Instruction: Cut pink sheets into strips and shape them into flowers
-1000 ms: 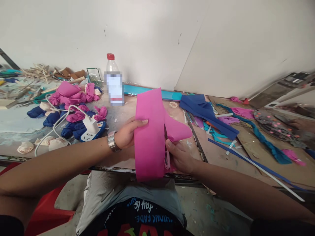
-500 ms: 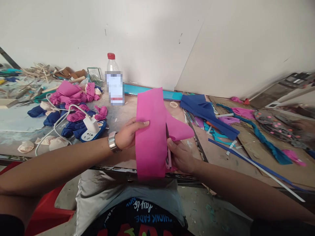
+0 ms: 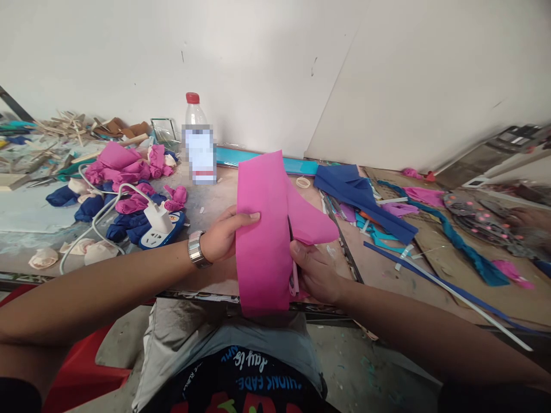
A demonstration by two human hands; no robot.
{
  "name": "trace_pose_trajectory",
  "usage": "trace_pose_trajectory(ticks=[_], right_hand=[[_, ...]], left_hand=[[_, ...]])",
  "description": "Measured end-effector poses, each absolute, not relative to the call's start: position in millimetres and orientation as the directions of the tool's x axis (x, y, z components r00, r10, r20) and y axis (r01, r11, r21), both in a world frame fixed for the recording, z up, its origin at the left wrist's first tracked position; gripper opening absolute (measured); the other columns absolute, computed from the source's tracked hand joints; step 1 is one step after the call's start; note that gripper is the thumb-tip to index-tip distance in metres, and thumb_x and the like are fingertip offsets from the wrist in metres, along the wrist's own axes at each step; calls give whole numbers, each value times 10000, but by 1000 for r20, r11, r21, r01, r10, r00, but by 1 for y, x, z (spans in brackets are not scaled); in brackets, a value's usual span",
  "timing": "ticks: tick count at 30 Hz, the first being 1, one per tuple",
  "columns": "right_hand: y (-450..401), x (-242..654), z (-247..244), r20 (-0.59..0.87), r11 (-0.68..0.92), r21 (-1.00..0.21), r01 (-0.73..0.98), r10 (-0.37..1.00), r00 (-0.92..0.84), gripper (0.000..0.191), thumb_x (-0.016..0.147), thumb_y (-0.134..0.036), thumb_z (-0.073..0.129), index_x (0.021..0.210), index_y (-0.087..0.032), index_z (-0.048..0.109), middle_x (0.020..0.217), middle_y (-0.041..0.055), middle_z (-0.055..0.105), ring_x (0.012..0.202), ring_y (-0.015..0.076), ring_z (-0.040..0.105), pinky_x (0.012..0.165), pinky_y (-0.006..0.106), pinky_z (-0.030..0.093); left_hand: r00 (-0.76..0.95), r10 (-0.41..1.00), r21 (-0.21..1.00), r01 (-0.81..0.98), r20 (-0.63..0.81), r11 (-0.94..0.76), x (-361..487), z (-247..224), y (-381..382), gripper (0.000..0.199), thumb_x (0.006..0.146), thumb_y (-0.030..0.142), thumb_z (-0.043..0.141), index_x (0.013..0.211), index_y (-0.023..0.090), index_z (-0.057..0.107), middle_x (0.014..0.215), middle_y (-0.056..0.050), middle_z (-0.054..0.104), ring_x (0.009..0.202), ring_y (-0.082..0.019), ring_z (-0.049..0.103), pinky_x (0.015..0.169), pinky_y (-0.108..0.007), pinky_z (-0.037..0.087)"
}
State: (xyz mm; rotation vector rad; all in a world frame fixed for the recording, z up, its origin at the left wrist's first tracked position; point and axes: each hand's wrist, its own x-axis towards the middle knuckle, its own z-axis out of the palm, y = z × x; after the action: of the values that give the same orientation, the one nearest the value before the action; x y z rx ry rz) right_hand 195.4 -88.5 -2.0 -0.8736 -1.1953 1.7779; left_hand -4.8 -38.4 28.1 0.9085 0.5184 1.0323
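A long pink sheet hangs upright over the table's front edge. My left hand pinches its left side, thumb on the near face and fingers behind. At the sheet's right side my right hand is closed on a pair of scissors with pink handles. The dark blades point up and are partly covered by the sheet. Right of the blades, a pink flap spreads out above my right hand. Most of my right hand's fingers are hidden behind the thumb and handles.
A bottle with a red cap stands at the back. To the left are cloth bundles, a power strip and a white cable. Blue cloth, a white stick and scraps lie right. A person's blurred hand shows far right.
The scissor blades look more closed and more covered by the sheet. The flap's edge has shifted slightly. Both hands keep their holds in nearly the same place.
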Motion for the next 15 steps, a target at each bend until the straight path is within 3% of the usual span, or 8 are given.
trace_pose_trajectory(ticks=[5,15], right_hand=[[-88,198,-3,-98,-198,-964,-179,887,-452,521,896,-645,624,1221,-244,692,1073,68,778,1078,251,721,998,399,574],[-88,197,-4,-53,-150,-970,-191,899,-434,618,869,-696,612,1287,-242,647,1199,73,748,1174,286,685,983,446,581]], left_hand=[[451,891,828,-517,48,216,-5,26,-38,296,705,320,817,895,108,735,845,-90,775,721,-220,719,733,-326,552],[495,868,840,-489,47,234,-7,24,-37,304,718,293,785,951,102,745,903,-115,781,780,-251,732,780,-363,554]])
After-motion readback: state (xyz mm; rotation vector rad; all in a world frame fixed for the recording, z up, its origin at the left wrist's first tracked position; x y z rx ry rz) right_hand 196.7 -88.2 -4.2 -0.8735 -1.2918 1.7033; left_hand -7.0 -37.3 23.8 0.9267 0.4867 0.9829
